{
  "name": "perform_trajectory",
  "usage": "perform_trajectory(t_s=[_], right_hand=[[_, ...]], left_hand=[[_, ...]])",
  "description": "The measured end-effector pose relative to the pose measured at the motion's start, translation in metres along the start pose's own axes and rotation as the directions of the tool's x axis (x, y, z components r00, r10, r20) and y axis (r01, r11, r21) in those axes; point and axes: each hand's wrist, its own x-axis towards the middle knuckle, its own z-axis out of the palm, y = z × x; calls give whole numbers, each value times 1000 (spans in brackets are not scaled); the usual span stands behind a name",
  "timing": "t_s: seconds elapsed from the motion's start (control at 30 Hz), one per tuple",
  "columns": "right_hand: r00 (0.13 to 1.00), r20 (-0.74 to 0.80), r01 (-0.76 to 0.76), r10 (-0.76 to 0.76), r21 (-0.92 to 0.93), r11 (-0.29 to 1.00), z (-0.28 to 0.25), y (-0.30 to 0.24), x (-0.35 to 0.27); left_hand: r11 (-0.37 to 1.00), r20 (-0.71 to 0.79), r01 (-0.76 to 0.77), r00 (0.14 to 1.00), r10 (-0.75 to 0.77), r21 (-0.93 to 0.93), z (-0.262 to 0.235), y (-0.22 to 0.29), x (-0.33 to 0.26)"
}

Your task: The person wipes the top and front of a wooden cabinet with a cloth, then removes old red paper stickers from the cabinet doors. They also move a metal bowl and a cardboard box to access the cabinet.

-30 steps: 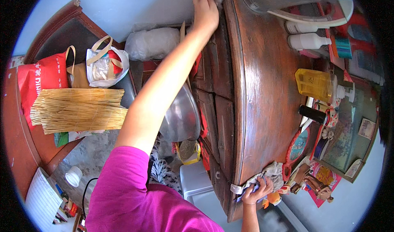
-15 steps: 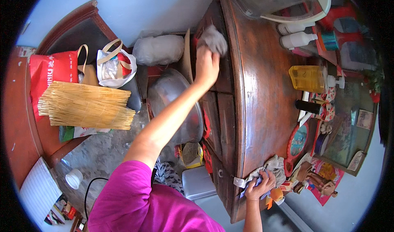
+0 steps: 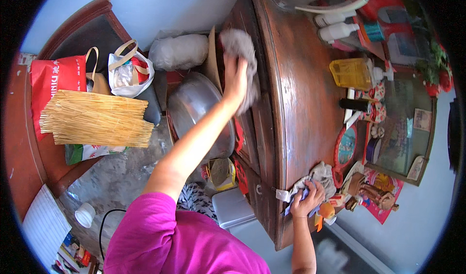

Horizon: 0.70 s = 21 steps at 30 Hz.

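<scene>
pressing a soft, crumpled grey cloth (image 3: 241, 48) against the dark wooden cabinet front (image 3: 252, 128), our left hand (image 3: 235, 77) has its fingers clenched on it; our right hand (image 3: 309, 200) grips a pale rumpled rag (image 3: 318, 174) on the glossy reddish-brown worktop (image 3: 301, 104).

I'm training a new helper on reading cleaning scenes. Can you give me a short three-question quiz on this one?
1. True or false: the left hand presses a grey cloth against the front of the wooden cabinet.
2. What does the right hand grip? A) the yellow bottle B) a crumpled rag C) the broom
3. Fill in: the straw broom lies on a dark ____ left of the cabinet.

Key: 1 true; 2 B, the crumpled rag at the cabinet's near edge; 3 chair.
</scene>
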Motion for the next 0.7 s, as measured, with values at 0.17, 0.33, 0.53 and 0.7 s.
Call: perform_trajectory(t_s=[0.17,0.33,0.53,0.7], right_hand=[[1000,-4,-6,6,2,1000,-1,-5,3],[999,-39,-9,9,8,1000,-2,-5,1],[995,-96,-9,11,24,1000,-4,-6,-1],[988,-153,22,-16,36,999,0,-10,2]], left_hand=[[931,9,-162,986,168,328,34,-9,28],[915,101,-136,989,105,380,23,-22,-60],[836,198,-218,971,134,503,9,-11,-210],[840,349,-202,937,16,503,-19,10,-344]])
